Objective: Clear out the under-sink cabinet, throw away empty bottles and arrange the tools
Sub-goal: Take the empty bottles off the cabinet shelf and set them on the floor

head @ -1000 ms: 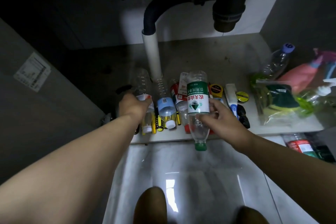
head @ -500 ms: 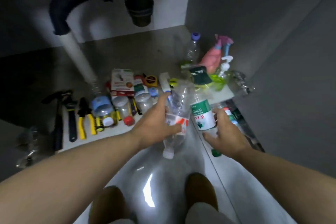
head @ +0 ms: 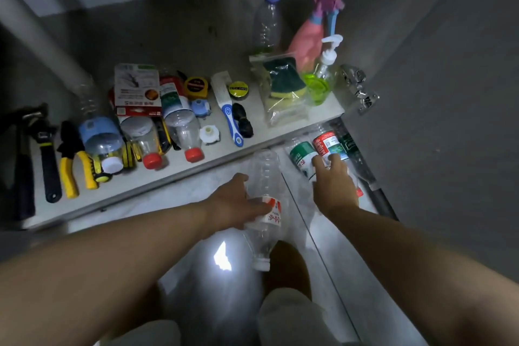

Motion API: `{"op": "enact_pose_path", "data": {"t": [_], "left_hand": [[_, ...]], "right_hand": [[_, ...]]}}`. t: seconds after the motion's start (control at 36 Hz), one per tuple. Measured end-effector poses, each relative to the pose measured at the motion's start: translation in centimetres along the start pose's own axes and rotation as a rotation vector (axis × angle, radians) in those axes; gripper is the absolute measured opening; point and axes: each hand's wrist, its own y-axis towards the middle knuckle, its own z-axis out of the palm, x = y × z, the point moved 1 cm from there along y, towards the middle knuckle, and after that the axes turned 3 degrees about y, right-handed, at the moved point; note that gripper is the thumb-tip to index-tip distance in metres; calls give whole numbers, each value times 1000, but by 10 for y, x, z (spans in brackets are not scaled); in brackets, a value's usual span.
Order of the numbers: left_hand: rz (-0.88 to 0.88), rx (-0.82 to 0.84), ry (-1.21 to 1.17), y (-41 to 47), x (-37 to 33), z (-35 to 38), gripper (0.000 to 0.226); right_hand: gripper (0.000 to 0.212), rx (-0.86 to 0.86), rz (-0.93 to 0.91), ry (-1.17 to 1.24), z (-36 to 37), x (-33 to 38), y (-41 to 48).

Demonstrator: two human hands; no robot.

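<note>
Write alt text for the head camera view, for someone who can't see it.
A left hand grips an empty clear bottle above the floor; the right hand touches a green-labelled bottle lying there. Tools, bottles and cleaning supplies cover the cabinet shelf.

Clear plastic bottle point(head: 264, 205) with paper label; glossy tiled floor point(head: 196, 275); shiny metal hinge point(head: 356, 87).
</note>
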Motion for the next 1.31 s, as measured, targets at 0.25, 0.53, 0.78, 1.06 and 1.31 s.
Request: {"op": "enact_pose_path", "data": {"t": [0.25,0.53,0.78,1.06,1.31], "left_hand": [[-11,12,-59,9,6,0,78],[-31,16,-137,7,-2,1,76],[-46,22,-156,6,0,2,90],[-16,5,-227,7,2,0,85],[17,-30,-234,7,3,-3,92]], "right_hand": [[72,139,-219,-284,21,-9,-28],[103,257,-143,-345,23,-5,-22],[106,298,-64,-413,17,-1,-8],[74,138,-222,-160,14,9,-14],[32,464,97,1285,0,62,-56]]}}
